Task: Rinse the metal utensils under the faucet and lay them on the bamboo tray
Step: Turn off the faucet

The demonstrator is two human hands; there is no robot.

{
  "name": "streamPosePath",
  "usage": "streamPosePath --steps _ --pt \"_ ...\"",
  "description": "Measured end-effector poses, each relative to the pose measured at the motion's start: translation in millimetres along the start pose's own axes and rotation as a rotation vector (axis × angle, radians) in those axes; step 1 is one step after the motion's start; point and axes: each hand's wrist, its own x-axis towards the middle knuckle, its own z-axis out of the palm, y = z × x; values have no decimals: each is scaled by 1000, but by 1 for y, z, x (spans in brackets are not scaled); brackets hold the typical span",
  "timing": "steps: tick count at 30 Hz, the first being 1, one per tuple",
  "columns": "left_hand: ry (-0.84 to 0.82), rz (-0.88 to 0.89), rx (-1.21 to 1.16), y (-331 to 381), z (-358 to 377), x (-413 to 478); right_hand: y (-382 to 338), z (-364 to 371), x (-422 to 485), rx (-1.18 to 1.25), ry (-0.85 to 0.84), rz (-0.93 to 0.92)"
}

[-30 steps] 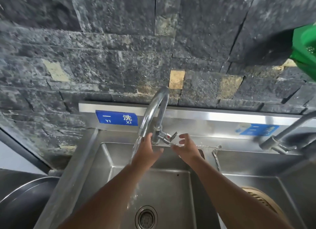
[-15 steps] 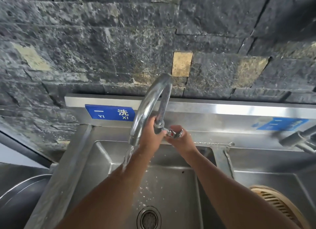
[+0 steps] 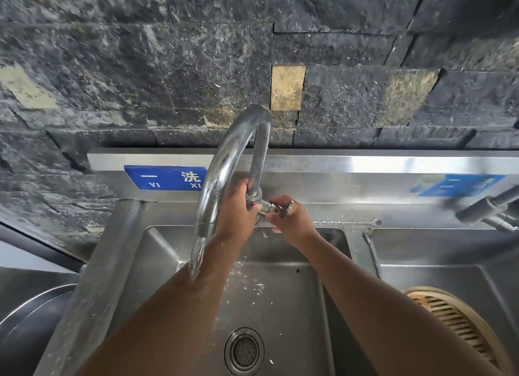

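A curved steel faucet arches over the left sink basin. Water pours from its spout onto my left forearm. My left hand is wrapped around the faucet's upright stem at its base. My right hand is closed on the faucet's small tap handle just right of the stem. A round slatted bamboo tray lies in the right basin, partly hidden by my right arm. No metal utensils are in view.
The drain strainer sits at the near middle of the left basin. A second faucet juts in at the right edge. A large round metal pot or lid is at lower left. A dark stone wall rises behind the sink.
Both hands moved up from in front of the faucet and closed on it, left on the stem, right on the tap handle. The view tilted down and closer. Water keeps running.
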Motion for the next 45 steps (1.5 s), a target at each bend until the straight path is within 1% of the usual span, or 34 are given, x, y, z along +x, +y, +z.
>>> streamPosePath --steps 6,16,24,38,45 --pt "10 18 24 -3 1 0 -11 -1 3 -102 -10 -9" --pt "4 40 51 -1 -1 -2 -16 -3 1 -163 8 -22" --pt "3 46 25 4 -3 -4 -15 -1 2 -180 21 -31" --pt "-18 11 50 12 -5 -3 -12 0 4 -230 37 -51" --pt "-1 22 69 15 -7 -4 -10 0 6 -198 23 -38"
